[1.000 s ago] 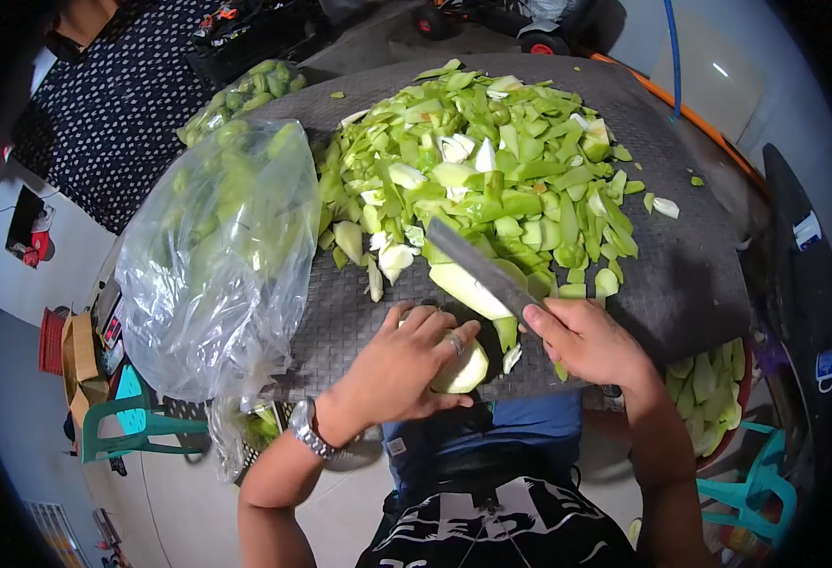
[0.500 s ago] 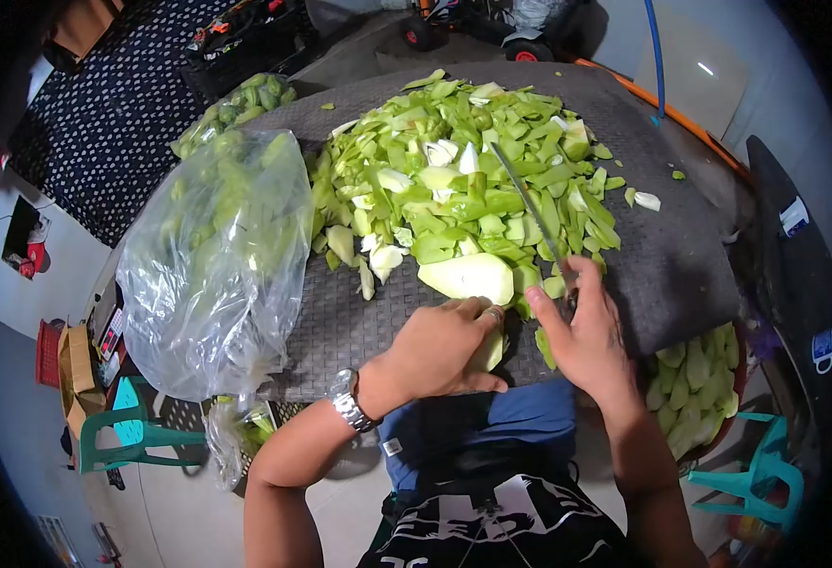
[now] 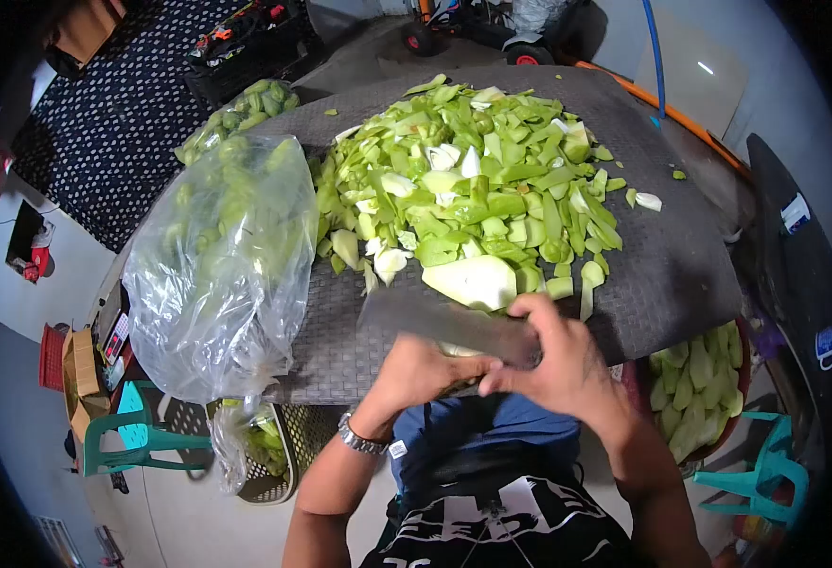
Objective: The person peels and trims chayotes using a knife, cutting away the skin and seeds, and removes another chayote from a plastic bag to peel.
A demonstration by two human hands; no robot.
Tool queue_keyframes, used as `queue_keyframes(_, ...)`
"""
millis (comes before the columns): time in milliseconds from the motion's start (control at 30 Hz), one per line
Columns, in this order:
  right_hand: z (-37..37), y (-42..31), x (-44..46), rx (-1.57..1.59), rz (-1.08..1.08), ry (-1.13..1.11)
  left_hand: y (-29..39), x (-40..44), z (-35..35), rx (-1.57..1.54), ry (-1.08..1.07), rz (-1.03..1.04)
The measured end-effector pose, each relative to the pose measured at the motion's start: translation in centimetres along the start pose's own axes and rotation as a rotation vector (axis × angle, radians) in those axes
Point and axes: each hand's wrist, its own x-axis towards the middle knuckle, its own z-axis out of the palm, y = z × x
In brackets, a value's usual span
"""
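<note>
My right hand [image 3: 553, 364] is closed on the handle of a wide knife [image 3: 449, 324], whose blade is blurred and points left over my other hand. Below the blade, my left hand [image 3: 425, 372] grips a pale green vegetable piece [image 3: 459, 350], mostly hidden by fingers and blade. A large cut half [image 3: 470, 282] lies pale face up just beyond the knife. Behind it spreads a heap of green peelings and slices [image 3: 492, 180] on the dark woven tabletop [image 3: 667, 275]. Left of the heap sits a clear plastic bag [image 3: 222, 275] with green vegetables inside.
A second bag of green vegetables [image 3: 246, 109] rests at the back left. Under the table's right edge stands a tub of pale green pieces [image 3: 700, 383]; a slatted basket [image 3: 293, 454] is below left. Teal chairs [image 3: 141, 435] flank the table. An orange pole [image 3: 672, 114] runs behind.
The knife has swung from over the heap to a leftward position above my left hand. Both hands have come together near the table's front edge. The left hand has lifted its vegetable piece off the tabletop.
</note>
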Motion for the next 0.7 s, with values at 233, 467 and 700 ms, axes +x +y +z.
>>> queue_keyframes(233,0.2,-1.7,0.2,-0.273,-0.155,-0.152,0.0,-1.3,2.6,-0.194,0.17,0.208)
queue_keyframes(467,-1.0,-1.7,0.8,-0.104,-0.075,-0.304,0.4,-2.1,2.9,-0.134,0.201,0.099)
queue_keyframes(700,-0.5,-1.8,0.9,-0.156,-0.109,-0.199,0.7,-2.4,3.3,0.064,0.32,0.196)
